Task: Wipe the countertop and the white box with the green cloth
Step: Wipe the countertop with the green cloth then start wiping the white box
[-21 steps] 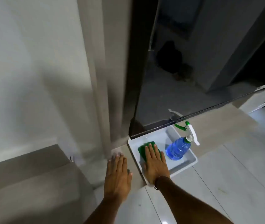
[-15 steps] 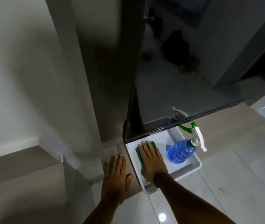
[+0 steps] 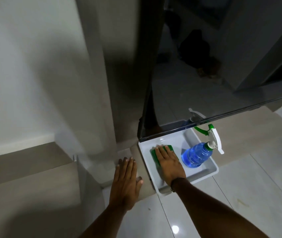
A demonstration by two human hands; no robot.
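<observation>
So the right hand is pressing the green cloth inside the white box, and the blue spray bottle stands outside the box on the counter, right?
Not quite. The head view shows the blue spray bottle inside the white box, beside the green cloth under the right hand.

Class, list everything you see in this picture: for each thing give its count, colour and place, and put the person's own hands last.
box: one, white, on the ledge below the dark panel
cloth: one, green, inside the box, under the right hand
spray bottle: one, blue with white and green trigger, lying in the box's right side
dark panel: one, black and glossy, above the box
ledge: one, beige, under the box
floor: pale glossy tiles, near side
left hand: flat on the ledge, left of the box
right hand: flat on the cloth
</observation>
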